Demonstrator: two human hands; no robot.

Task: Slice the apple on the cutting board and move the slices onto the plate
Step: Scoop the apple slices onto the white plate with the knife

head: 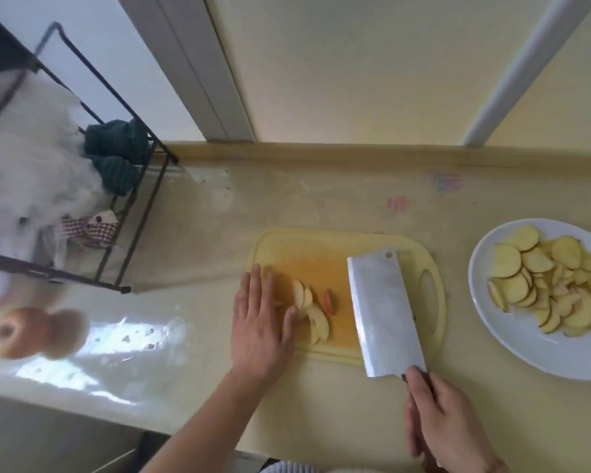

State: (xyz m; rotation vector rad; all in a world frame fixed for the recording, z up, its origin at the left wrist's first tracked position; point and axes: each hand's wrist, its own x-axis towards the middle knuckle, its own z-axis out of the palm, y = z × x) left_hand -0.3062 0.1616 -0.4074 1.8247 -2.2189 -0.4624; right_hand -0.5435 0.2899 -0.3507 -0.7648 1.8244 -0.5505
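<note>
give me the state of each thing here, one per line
yellow plastic cutting board: stained orange, holds slices
cut apple slices: fanned on the board
steel cleaver: blade flat over the board
left hand: open, flat against the slices
right hand: grips the cleaver handle
white oval plate: piled with slices

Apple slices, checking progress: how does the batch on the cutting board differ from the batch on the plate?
The slices on the cutting board are a few, in a short leaning row touched by the left hand; the slices on the plate are many, in a loose heap that no hand touches. One board slice shows red skin; the plate slices look plain yellow. Both batches are thin and pale.
</note>
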